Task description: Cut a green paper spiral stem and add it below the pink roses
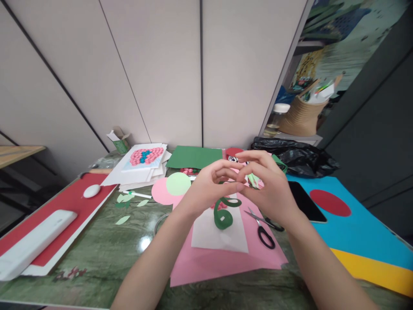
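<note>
My left hand (pixel 214 183) and my right hand (pixel 269 185) meet above the table's middle, fingers curled and tips touching. Between them is a green paper spiral (pixel 223 220); its upper end disappears behind my fingers, and its round end hangs below with a small white square on it. Under it lies a white sheet (pixel 219 240) with pink balls partly hidden by the spiral and my hands. That sheet rests on pink paper (pixel 226 267). Scissors with black handles (pixel 265 234) lie partly spread beside my right wrist.
Left are a red board (pixel 48 219), a white glue gun-like long device (pixel 41 241) and leaf cutouts (pixel 122 220). Behind are a heart picture (pixel 146 156) and green paper (pixel 195 157). Right are a black tablet (pixel 305 200), blue paper (pixel 361 224) and a black bag (pixel 293 157).
</note>
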A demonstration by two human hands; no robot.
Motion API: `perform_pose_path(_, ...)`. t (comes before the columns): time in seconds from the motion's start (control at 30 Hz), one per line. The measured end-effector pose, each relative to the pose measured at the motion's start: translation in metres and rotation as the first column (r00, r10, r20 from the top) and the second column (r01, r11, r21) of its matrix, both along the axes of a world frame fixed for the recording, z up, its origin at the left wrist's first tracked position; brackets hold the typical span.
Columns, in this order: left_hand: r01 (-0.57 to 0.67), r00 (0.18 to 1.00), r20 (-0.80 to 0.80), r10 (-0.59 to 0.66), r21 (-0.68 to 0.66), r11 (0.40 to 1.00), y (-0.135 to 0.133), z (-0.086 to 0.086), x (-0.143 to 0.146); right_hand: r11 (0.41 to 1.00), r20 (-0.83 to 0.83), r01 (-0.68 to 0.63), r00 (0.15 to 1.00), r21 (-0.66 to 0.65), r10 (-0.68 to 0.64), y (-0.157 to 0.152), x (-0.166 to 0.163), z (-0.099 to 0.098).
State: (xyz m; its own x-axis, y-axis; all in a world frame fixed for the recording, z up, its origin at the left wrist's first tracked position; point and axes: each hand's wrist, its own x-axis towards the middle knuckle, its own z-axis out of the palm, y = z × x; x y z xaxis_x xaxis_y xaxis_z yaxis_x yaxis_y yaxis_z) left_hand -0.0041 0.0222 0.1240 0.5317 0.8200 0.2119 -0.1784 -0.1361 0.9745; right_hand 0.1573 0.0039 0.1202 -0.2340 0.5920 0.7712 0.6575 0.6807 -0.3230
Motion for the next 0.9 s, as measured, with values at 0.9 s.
perform_pose_path(0.9, 0.021, 0.991, -0.135, -0.009, 0.092, 0.996, 0.004, 0.0, -0.009, 0.999, -0.018, -0.031, 0.999, -0.024, 0.03, 0.002, 0.005, -0.001)
